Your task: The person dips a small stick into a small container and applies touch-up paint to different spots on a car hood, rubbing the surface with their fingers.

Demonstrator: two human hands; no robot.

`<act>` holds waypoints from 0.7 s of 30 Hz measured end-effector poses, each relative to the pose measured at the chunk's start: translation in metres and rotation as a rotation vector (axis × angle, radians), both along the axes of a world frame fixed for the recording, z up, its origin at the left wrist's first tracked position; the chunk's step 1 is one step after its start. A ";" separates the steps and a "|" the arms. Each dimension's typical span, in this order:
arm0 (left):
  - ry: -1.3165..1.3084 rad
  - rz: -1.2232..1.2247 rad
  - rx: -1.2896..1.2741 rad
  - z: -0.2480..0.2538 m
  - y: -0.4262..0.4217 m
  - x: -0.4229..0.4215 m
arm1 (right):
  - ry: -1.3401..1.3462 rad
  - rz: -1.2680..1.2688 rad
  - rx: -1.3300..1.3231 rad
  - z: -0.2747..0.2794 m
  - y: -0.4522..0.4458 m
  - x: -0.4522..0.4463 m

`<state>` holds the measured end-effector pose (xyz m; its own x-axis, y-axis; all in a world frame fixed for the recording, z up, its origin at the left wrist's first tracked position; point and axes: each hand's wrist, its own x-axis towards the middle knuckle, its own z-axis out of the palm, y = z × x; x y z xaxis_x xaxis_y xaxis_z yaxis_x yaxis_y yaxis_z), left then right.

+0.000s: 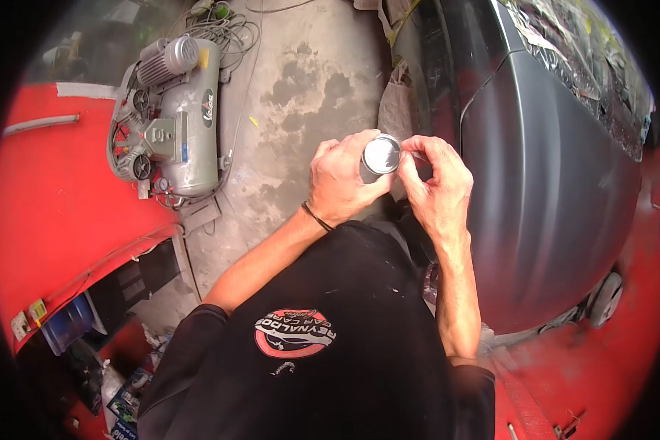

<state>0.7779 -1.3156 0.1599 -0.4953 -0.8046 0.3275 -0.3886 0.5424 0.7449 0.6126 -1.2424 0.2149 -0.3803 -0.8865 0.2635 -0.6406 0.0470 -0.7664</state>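
The bare left hand (342, 176) grasps a round, silvery metal can (380, 155), between the gray-green air compressor (202, 158) at far left and the dark grey car panel (550, 183) on the right. The bare right hand (444, 180) bends its fingertips to the rim; I cannot tell whether they grip it.

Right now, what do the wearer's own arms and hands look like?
Left hand and right hand: both ungloved. Thin dark band on the left wrist, none on the right. Black short sleeves, ending around the elbows.
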 end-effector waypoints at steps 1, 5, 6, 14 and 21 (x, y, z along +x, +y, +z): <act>-0.004 0.000 0.003 0.000 0.001 0.001 | 0.057 0.012 0.011 0.000 -0.001 0.001; -0.011 -0.004 0.014 -0.002 -0.001 0.000 | 0.211 0.053 0.048 -0.001 -0.006 0.000; -0.011 -0.005 0.017 -0.003 -0.001 -0.001 | 0.230 0.063 0.057 -0.001 -0.007 0.000; 0.024 0.019 0.010 -0.004 0.000 -0.010 | 0.252 0.078 0.012 0.008 0.000 -0.009; 0.111 -0.056 0.159 -0.002 0.007 -0.033 | 0.236 0.029 -0.137 0.006 0.019 -0.026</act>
<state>0.7450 -1.3084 0.1583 -0.5086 -0.8229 0.2534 -0.2718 0.4327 0.8596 0.5866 -1.2231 0.2205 -0.2692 -0.8462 0.4599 -0.8020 -0.0674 -0.5936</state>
